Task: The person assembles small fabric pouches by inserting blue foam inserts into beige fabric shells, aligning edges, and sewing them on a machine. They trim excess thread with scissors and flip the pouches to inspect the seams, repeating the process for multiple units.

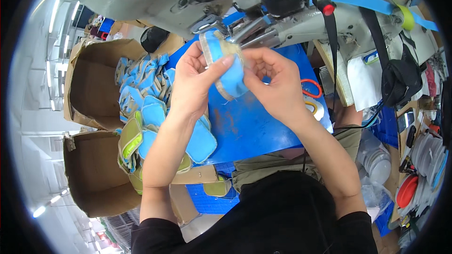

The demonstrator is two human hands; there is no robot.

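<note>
A curved blue fabric piece (232, 78) with beige edges is held up in front of an industrial sewing machine (294, 28). My left hand (194, 79) pinches its left side, the thumb lying across the blue face. On the other side, the bent fingers of my right hand (274, 81) grip its edge, and the fingertips are partly hidden. Just behind the fabric are the machine's metal parts (259, 32); whether they touch it I cannot tell. Below my hands lies the blue tabletop (245, 124).
Left of my forearm, blue and beige strips (141, 82) are heaped beside blue pads (201, 142) and green pieces (132, 134). Two cardboard boxes (77, 87) stand farther left. Red-handled scissors (312, 87) lie at the right table edge. A blue band (362, 1) runs across the machine.
</note>
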